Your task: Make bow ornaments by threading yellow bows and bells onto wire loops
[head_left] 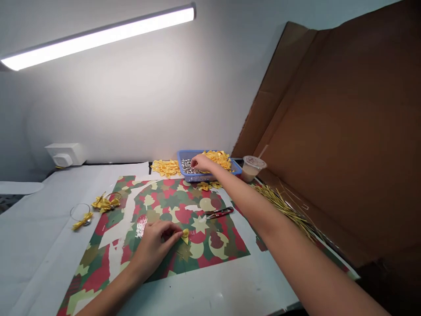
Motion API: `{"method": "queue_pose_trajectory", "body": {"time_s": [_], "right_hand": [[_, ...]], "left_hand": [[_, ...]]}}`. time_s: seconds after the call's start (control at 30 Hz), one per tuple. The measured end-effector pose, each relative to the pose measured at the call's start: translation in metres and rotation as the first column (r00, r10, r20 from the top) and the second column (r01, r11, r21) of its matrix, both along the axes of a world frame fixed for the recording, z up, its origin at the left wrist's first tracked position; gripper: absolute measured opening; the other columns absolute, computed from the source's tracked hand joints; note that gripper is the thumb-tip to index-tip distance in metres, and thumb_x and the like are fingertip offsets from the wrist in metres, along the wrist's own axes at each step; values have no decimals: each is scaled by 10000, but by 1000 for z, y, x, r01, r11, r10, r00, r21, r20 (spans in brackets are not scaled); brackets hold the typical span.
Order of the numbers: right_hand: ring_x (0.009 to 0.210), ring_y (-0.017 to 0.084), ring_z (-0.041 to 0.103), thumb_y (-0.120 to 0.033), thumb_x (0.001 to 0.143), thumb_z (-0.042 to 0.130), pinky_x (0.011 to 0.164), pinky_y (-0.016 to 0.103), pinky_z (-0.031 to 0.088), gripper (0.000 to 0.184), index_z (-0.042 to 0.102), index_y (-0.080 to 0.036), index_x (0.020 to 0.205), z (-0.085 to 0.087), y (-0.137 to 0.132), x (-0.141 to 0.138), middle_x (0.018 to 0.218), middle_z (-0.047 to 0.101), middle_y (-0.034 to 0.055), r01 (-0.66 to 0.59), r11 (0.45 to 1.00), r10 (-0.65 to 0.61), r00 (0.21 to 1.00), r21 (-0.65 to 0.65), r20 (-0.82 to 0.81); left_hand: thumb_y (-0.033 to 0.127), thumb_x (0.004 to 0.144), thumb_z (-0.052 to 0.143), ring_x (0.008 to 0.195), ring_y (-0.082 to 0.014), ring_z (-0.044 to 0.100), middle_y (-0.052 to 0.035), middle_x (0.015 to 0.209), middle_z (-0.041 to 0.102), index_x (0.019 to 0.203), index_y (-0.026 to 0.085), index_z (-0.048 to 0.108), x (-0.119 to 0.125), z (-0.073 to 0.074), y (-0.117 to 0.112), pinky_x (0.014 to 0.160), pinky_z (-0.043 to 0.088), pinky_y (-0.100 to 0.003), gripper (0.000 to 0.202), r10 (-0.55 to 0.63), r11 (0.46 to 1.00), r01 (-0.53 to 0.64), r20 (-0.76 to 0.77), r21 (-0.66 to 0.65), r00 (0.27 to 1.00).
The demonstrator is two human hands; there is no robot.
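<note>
My left hand is low over the patterned paper, its thumb and forefinger pinched on a small yellow ribbon bow. Stretched far forward, my right hand is over the blue plastic basket. Its fingers are curled together at the small shiny silver pieces in the basket's left part; whatever they pinch is too small to make out. More yellow bows are heaped in the right part of the basket. Between the hands lies a pair of thread snips with dark red handles.
Loose yellow bows lie left of the basket. A lidded drink cup with a straw stands to its right, near gold twist ties and a tall cardboard sheet. Wire rings with bows rest at the left.
</note>
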State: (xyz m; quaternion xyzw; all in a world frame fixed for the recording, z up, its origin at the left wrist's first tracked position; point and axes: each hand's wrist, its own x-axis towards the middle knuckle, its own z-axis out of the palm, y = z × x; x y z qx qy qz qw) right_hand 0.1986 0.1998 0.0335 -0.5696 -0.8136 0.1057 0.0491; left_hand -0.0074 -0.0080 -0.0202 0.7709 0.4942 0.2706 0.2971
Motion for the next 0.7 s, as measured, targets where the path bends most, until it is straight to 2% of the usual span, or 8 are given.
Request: {"method": "queue_pose_trajectory", "body": {"time_s": [0.17, 0.4, 0.57, 0.7], "right_hand": [[987, 208, 607, -312, 917, 550, 826, 380, 526, 246, 590, -194, 1129, -17, 13, -11, 1183, 590, 70, -22, 994, 30, 997, -103, 72], [990, 206, 606, -309, 920, 547, 835, 397, 524, 255, 580, -186, 1141, -25, 11, -4, 1183, 589, 77, -51, 994, 57, 997, -99, 58], [992, 209, 605, -309, 917, 551, 837, 406, 522, 264, 576, -181, 1147, -23, 5, -2, 1183, 588, 78, -36, 996, 30, 996, -75, -82], [964, 200, 611, -307, 915, 555, 823, 400, 523, 243, 588, -166, 1110, -11, 0, 3, 1142, 603, 74, -18, 997, -4, 952, -70, -305]], "left_hand": [[407, 858, 554, 688, -185, 566, -11, 746, 679, 809, 224, 689, -2, -3, -2, 777, 398, -359, 233, 31, 1000, -30, 26, -3, 999], [363, 861, 556, 698, -180, 556, -25, 778, 687, 821, 209, 684, 0, -5, -2, 688, 403, -315, 204, 32, 999, -29, 89, -35, 996], [354, 873, 547, 728, -184, 566, -42, 815, 676, 844, 184, 664, -1, -6, 0, 662, 405, -301, 209, 26, 999, -24, 64, -37, 998], [350, 881, 535, 708, -175, 568, -42, 790, 660, 818, 170, 640, -3, -9, 3, 641, 414, -290, 217, 10, 1000, -9, 64, -19, 998]]}}
